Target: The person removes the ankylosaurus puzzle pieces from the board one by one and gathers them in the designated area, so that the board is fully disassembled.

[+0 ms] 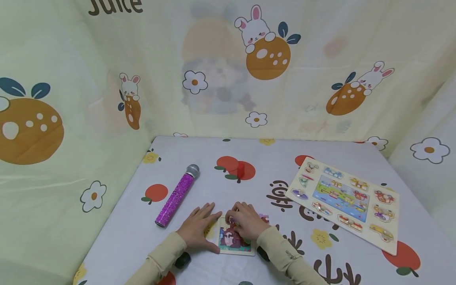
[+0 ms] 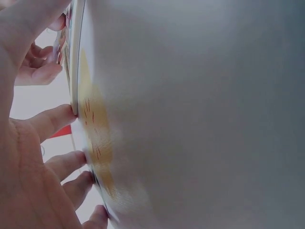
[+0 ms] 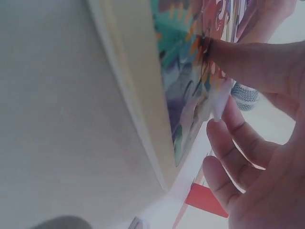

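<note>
A small jigsaw puzzle board [image 1: 233, 241] with a pale frame and a brown animal picture lies near the front of the table. My left hand [image 1: 199, 229] is spread flat beside it; in the left wrist view, the thumb and index finger [image 2: 55, 121] are at the board's edge. Over the upper part of the board, my right hand [image 1: 249, 221] has bent fingers. It pinches a puzzle piece [image 3: 220, 100] between thumb and fingertips, the piece tilted up from the picture. Part of the board is hidden under this hand. Purple-pink pieces [image 1: 264, 218] show just beyond it.
To the left lies a glittery purple microphone [image 1: 176, 198] with a silver head. A large wooden picture board [image 1: 295, 184] with vehicle and animal pieces lies at the right. Farther back stands a small red block [image 1: 240, 170]. Printed curtains [image 1: 213, 126] enclose the table.
</note>
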### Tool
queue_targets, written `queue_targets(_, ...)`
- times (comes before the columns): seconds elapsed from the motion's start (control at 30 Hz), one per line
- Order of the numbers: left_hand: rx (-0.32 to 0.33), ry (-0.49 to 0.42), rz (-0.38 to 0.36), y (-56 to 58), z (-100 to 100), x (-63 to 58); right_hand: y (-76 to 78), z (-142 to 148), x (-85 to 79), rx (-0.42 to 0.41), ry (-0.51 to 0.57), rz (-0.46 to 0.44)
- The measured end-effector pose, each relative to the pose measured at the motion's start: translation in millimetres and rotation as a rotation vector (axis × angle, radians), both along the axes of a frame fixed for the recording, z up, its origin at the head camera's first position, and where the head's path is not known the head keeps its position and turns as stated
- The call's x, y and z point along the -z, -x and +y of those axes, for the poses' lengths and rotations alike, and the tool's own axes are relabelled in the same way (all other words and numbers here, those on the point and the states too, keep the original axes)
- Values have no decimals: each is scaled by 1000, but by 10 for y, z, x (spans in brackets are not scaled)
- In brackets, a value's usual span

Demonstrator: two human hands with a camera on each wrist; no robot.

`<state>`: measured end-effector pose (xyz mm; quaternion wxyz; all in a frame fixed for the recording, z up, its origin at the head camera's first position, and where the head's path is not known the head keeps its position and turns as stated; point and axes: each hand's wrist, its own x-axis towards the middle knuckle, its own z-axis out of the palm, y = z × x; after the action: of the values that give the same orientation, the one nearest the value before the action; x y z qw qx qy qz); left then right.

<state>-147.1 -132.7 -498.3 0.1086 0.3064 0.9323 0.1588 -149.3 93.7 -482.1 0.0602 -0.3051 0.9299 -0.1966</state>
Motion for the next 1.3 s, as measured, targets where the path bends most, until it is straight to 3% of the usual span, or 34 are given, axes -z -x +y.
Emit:
queue_targets(0.67,-11,13,2,-6,-1,11,-1,46,-38,7,-36,194)
queue_targets(1.3,-2,4,11,-16,-4,-3,39,53,-79,-22,-146,121)
